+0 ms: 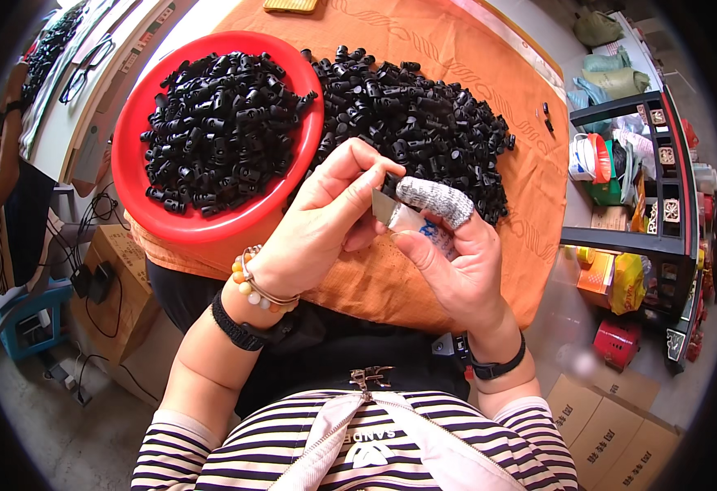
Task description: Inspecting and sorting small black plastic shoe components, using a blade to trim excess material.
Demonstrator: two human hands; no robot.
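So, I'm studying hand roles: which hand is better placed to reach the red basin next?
Likely the left hand: it is nearer the red basin and pinches a small black piece. The right hand sits farther off, holding a white-wrapped blade.

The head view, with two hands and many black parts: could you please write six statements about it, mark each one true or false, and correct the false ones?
1. Small black parts fill the red basin. True.
2. A second heap of such parts lies to the right of the red basin. True.
3. The second heap lies on a blue cloth. False: the cloth is orange.
4. The right hand has a grey knitted cover on one finger. True.
5. The right hand is empty. False: it holds a white object with blue marks.
6. The two hands are far apart. False: the left hand and the right hand are close together at one black part.
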